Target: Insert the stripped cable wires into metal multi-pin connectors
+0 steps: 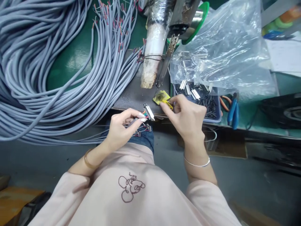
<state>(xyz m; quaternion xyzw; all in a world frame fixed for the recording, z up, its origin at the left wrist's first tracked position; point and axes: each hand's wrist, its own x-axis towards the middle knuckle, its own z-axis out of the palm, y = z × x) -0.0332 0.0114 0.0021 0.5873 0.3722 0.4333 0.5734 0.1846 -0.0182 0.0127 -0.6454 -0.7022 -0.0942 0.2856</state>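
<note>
My left hand (125,124) is closed, thumb and fingers pinching a grey cable just behind its multi-pin connector (149,112). Short coloured wires run from the cable into the connector's back. At the bench edge, my right hand (185,114) pinches the near edge of a yellow sponge (161,96) with a dark, scorched-looking patch. Just above the sponge, the tip of a soldering iron (166,61) points down from its mount. More wired connectors (148,127) lie on my lap, below my left hand.
A large bundle of grey cables (77,91) with stripped ends covers the left of the bench. A plastic bag (218,47) lies over a bin (217,114) of loose connectors. Blue-handled pliers (232,113) are right of it. A wrapped white tube (150,59) hangs beside the iron.
</note>
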